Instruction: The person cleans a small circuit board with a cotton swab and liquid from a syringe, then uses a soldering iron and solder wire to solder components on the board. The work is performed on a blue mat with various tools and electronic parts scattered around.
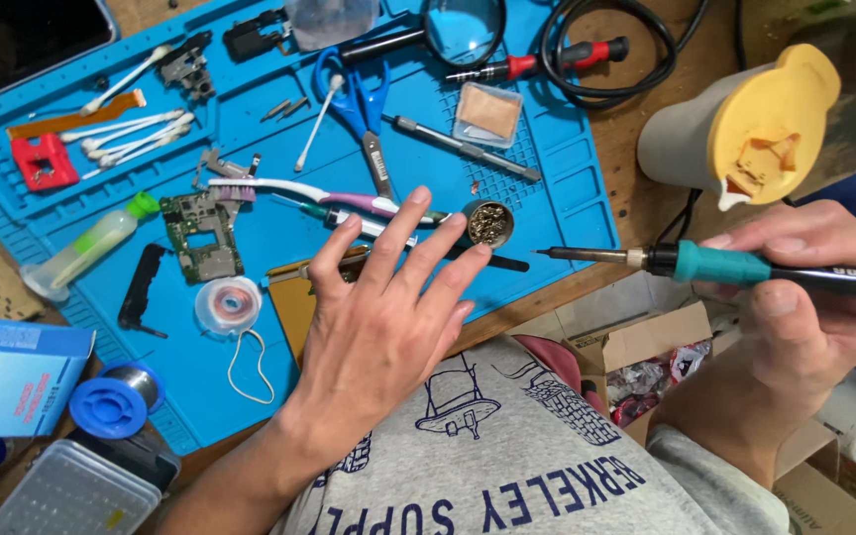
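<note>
Head view, nearest first: left hand (pixel 388 297) hovers flat, fingers spread, empty, over the blue mat (pixel 567 188). Right hand (pixel 804 287) grips the soldering iron (pixel 715 264), its long axis lying sideways, tip pointing left toward the brass tip cleaner (pixel 488 223), just beyond the left fingertips, nearer that hand.

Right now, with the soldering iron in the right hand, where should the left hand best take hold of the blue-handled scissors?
Probably by the blue loop handles of the scissors, coming from above at the mat's far side. The loops lie flat and open upward; the blades point toward the left hand, near the toothbrush.
</note>
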